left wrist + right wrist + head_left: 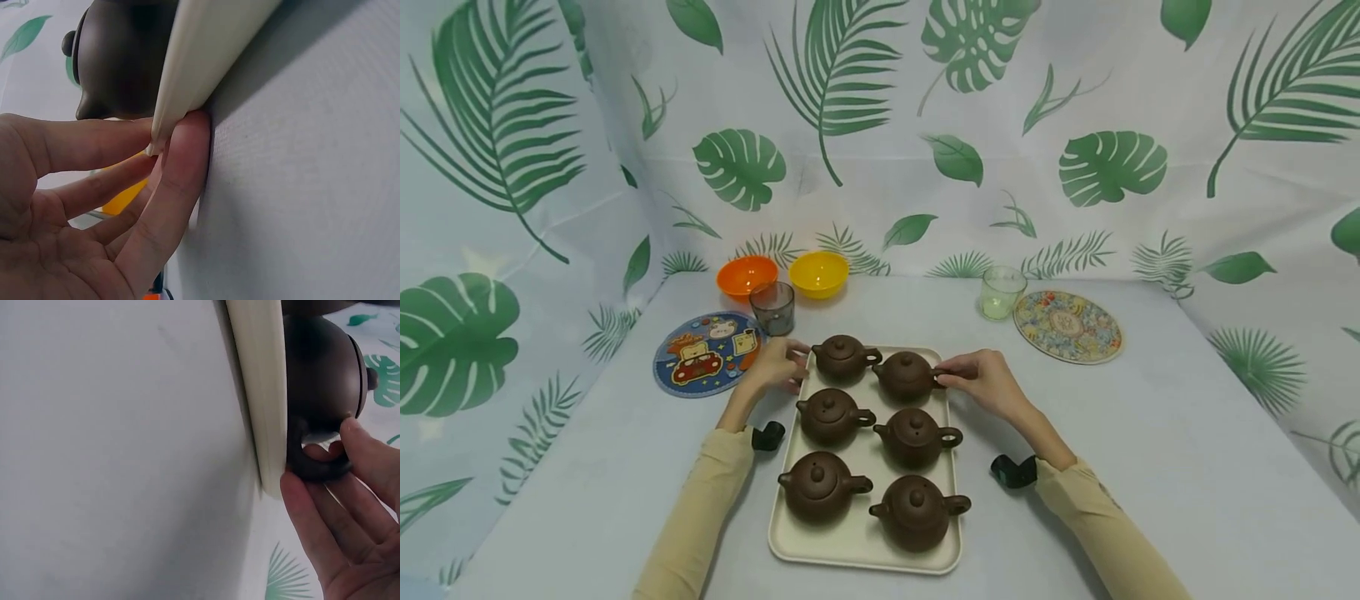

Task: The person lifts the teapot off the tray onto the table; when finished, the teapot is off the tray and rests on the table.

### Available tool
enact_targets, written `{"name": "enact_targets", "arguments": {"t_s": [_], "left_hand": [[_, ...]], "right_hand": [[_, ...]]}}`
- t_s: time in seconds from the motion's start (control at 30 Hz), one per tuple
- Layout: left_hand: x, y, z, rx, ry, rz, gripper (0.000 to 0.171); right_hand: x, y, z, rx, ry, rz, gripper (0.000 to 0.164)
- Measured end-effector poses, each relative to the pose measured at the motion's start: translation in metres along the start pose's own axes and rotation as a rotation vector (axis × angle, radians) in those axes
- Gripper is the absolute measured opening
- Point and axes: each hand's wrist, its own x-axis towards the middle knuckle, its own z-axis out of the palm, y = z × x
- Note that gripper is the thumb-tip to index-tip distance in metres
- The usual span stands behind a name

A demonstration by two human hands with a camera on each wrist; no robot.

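A cream tray bears several dark brown teapots in two columns, their handles to the right. At its far left edge my left hand pinches the rim. In the left wrist view the tray's side wall lies between the fingers, one of them tucked underneath, and a teapot stands just above. My right hand is at the handle of the far right teapot. The right wrist view shows its fingers and thumb curled about that looped handle, close by the tray's edge.
Left of the tray lies a blue round mat, with a grey glass beside it. Behind stand an orange bowl and a yellow bowl. At the far right are a green glass and a floral round mat.
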Motion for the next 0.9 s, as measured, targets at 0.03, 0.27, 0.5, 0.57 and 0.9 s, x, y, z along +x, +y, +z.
{"name": "enact_targets", "arguments": {"t_s": [0.03,0.27,0.5,0.57,0.9], "left_hand": [[0.000,0.000,0.000,0.002,-0.001,-0.001,0.047],[0.000,-0.001,0.002,-0.022,-0.011,-0.022,0.046],[0.000,0.001,0.002,-0.033,-0.026,-0.008,0.045],[0.002,0.000,0.002,-0.032,-0.017,-0.022,0.046],[0.001,-0.003,0.001,-0.034,-0.011,-0.024,0.048]], "right_hand": [[0.000,0.000,0.000,0.005,-0.004,0.003,0.019],[0.003,0.000,-0.001,0.043,-0.027,0.023,0.019],[0.008,-0.005,-0.005,0.059,-0.032,0.076,0.014],[0.009,-0.006,-0.005,0.062,-0.028,0.088,0.014],[0.007,0.005,-0.020,0.159,-0.055,0.085,0.015]]}}
